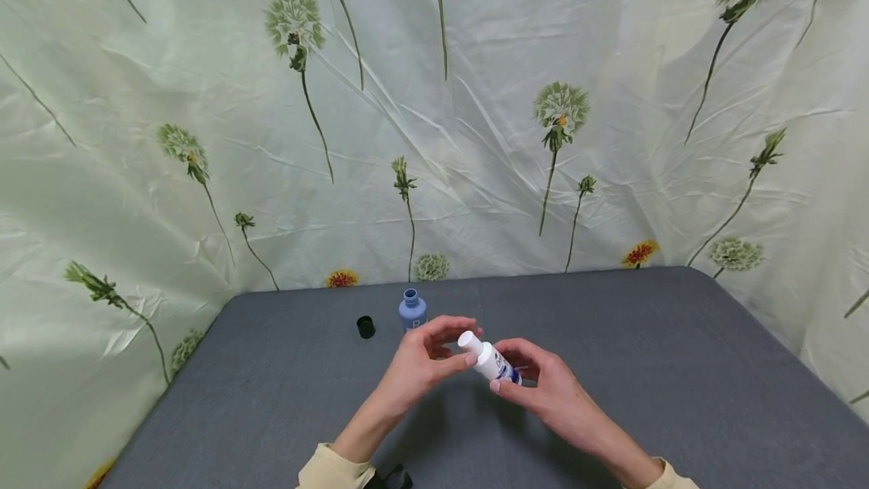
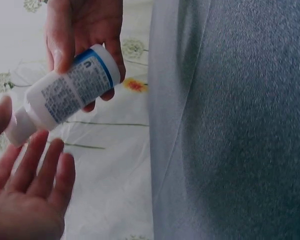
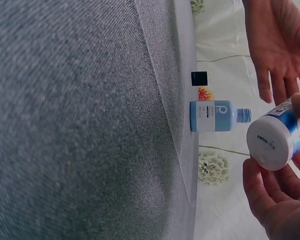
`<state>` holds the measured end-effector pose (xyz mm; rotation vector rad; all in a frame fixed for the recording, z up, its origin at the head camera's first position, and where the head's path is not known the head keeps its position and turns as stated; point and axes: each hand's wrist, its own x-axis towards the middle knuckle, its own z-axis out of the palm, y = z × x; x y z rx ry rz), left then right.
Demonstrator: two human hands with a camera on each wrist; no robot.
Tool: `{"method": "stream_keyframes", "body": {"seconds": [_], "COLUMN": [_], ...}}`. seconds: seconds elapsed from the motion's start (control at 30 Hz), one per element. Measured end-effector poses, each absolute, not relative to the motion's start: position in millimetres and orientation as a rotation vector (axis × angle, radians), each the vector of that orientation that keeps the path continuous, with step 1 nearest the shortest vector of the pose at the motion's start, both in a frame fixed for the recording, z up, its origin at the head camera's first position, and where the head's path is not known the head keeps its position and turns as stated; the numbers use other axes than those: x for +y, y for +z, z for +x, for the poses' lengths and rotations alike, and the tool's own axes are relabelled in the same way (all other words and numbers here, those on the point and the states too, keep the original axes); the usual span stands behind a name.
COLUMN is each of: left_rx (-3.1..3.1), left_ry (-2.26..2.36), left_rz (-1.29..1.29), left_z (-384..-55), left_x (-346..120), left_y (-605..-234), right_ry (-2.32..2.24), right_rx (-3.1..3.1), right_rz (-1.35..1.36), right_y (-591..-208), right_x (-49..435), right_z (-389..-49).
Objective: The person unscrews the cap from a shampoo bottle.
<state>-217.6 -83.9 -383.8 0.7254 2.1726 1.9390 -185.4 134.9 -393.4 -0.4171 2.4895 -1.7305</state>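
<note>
A white bottle [image 1: 494,363] with a blue band and printed label is tilted above the table, its white cap [image 1: 468,340] toward my left hand. My right hand [image 1: 543,383] grips it near its base, thumb on one side and fingers on the other. The printed white bottom shows in the right wrist view. My left hand [image 1: 428,357] is at the capped end, its thumb and loosely spread fingers to either side of the cap [image 2: 21,127]. Behind the left hand stands a blue bottle [image 3: 215,116] with its threaded neck uncovered.
On the grey cloth-covered table [image 1: 271,398], a black cap [image 1: 365,327] lies left of the blue bottle. A black object [image 1: 394,478] shows beside the left sleeve at the near edge. A curtain [image 1: 475,134] printed with dandelions hangs behind the table.
</note>
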Motion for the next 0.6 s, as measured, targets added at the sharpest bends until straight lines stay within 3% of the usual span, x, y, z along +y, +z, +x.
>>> {"method": "stream_keyframes", "body": {"seconds": [0.23, 0.6], "left_rx": [2.015, 2.140], "left_ry": [1.876, 1.916], "left_rz": [0.940, 0.788], "left_z": [-219.8, -220.4], "left_x": [-90.7, -89.8], "left_y": [-386.7, -388.6], "right_ry": [-1.727, -1.738], "right_rx": [2.481, 2.473], "right_rz": [-0.442, -0.487], "right_y": [-394.3, -394.1], "right_x": [136.1, 136.0], "right_z": [-184.7, -183.0]}}
